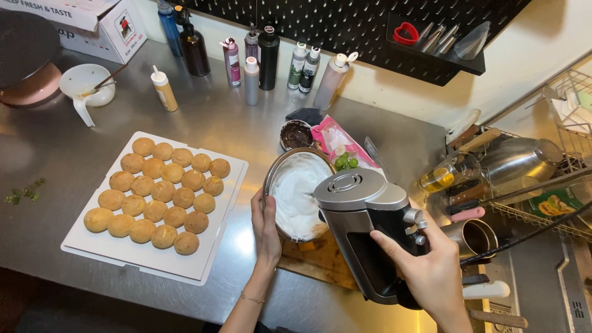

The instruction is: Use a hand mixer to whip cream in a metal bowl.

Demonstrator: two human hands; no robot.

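Right now the step in hand looks like whipping: right hand (431, 271) is wrapped around the handle of a silver-and-black hand mixer (370, 228), fingers closed tight on it, mixer body tipped down into a metal bowl (296, 194). Beaters are hidden behind the mixer housing, can't tell if they spin. Left hand (265, 225) is pressed against the bowl's near rim, fingers curled over the edge, steadying it. Bowl is tilted toward the person, sits on a wooden board (317, 262) at the counter's front edge, and holds white cream (295, 188) spread up its inner wall.

Left of the bowl, just beside it, a white tray (92, 243) carries rows of round golden puffs (160, 194). Behind the bowl: a small dark bowl of chocolate (297, 134) and a pink packet (336, 139). Bottles (259, 58) line the back of the steel counter (234, 123). Dish rack (524, 185) on the right.

Judgement: cream looks thick already, so whipping seems well along. Next move calls for a firm hold on the rim and keeping the mixer low inside the bowl so nothing spatters.
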